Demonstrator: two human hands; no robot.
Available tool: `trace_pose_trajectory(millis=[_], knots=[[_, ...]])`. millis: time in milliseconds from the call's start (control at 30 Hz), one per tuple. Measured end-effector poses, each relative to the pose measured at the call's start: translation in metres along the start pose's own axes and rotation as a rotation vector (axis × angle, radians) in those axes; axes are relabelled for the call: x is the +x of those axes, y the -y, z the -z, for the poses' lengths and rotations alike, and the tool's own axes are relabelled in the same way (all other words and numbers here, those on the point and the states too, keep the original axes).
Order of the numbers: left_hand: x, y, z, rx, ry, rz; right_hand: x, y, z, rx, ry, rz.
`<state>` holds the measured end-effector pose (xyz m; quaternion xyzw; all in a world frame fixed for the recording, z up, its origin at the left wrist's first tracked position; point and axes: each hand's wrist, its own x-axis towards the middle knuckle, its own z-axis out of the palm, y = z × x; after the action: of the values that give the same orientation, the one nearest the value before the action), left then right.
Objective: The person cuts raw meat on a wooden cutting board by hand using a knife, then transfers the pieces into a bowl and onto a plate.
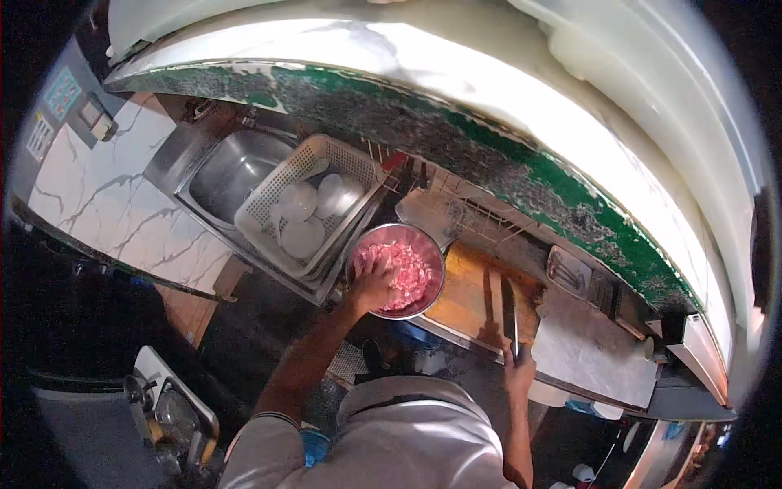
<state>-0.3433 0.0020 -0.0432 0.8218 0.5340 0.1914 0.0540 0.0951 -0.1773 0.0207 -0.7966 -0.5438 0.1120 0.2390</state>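
A round metal bowl [441, 287] holds chopped pinkish-red meat [411, 273]. Over its left side lies my left hand [374, 287], resting on the meat with the fingers apart; the fingertips are partly lost among the pieces. To the right of the bowl is an orange-brown cutting board [458, 287]. My right hand [518, 368] is closed around the handle of a knife [511, 314] at the board's near edge. The blade points away from me over the board, and a dark shadow of hand and knife falls beside it.
Left of the bowl, a perforated cream basket [254, 213] with several dishes stands by a steel sink [236, 175]. A wire rack [489, 218] and a utensil tray [568, 273] line the back. A pale counter slab [595, 346] extends right; a green-edged ledge [562, 191] overhangs.
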Motion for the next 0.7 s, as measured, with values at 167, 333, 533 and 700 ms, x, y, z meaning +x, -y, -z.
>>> trace_pose_trajectory(millis=[167, 333, 533, 700], knots=[[0.034, 0.008, 0.055, 0.086, 0.293, -0.004, 0.003, -0.016, -0.026, 0.039, -0.129, 0.055], [0.044, 0.021, 0.134, -0.339, 0.196, 0.232, -0.005, 0.103, -0.01, 1.045, 0.375, -0.476], [0.036, 0.014, 0.133, -0.223, -0.011, -0.305, -0.003, 0.2, -0.029, 1.384, 0.596, -0.599], [0.011, -0.015, 0.141, -0.253, 0.122, -0.481, 0.004, 0.268, -0.058, 1.292, 0.633, -0.618]])
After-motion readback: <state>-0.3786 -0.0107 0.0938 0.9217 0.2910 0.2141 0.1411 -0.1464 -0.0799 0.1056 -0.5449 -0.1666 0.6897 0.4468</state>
